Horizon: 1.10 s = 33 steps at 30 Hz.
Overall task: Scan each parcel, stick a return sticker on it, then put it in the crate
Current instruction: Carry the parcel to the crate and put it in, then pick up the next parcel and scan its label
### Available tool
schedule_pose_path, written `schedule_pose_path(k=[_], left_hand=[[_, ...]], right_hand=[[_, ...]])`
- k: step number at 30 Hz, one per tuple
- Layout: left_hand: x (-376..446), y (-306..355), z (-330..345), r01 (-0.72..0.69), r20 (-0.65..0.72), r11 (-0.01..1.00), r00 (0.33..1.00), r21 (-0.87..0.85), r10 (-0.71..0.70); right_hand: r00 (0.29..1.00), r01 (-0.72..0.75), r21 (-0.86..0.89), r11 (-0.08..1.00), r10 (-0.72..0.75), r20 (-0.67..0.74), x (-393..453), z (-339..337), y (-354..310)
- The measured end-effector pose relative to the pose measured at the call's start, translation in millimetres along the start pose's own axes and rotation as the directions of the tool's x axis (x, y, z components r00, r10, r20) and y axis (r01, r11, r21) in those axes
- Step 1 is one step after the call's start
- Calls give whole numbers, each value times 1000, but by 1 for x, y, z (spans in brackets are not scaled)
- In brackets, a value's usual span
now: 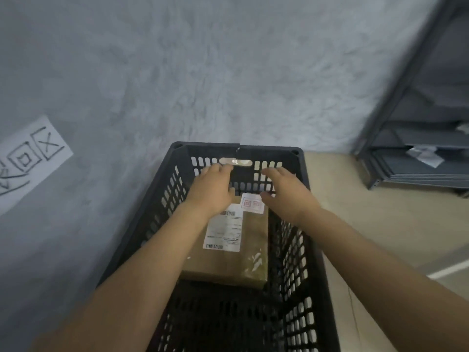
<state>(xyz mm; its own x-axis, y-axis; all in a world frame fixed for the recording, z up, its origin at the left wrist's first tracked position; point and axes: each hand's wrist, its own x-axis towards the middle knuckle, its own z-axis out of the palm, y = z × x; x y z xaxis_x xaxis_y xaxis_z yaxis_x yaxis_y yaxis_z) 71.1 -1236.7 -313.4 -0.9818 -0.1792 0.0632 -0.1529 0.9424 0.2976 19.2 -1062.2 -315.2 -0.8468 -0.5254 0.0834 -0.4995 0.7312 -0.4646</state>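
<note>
The brown parcel (228, 252) is seen lying flat inside the black crate (314, 250), stickered. The left hand (212, 189) and right hand (284, 191) are held open above its far end. It is judged stiff, light, best gripped by its side edges.

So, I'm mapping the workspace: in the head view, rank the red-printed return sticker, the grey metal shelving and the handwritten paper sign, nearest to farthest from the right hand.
1. Red-printed return sticker, just left of the right hand.
2. Grey metal shelving, far right.
3. Handwritten paper sign, far left.
</note>
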Motion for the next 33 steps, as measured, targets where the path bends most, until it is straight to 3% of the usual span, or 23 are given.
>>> schedule_pose_path(k=[4,8,20,27,33], left_hand=[[-10,72,-32,-143,-86,975,983,169,159],[-36,170,-43,-264,-134,939,945,221,297],[-133,511,12,-606,-111,777,772,173,626],[-139,647,38,-743,-84,654,649,142,756],[-110,746,81,-806,-39,583,582,106,812]], right_hand=[[993,42,-231,972,-66,-99,-38,-73,31],[986,-12,-321,947,-42,-162,-108,-142,81],[879,-384,-325,864,235,-414,-375,-309,264],[753,-586,-242,773,408,-517,-462,-366,350],[672,-683,-195,704,502,-545,-495,-399,429]])
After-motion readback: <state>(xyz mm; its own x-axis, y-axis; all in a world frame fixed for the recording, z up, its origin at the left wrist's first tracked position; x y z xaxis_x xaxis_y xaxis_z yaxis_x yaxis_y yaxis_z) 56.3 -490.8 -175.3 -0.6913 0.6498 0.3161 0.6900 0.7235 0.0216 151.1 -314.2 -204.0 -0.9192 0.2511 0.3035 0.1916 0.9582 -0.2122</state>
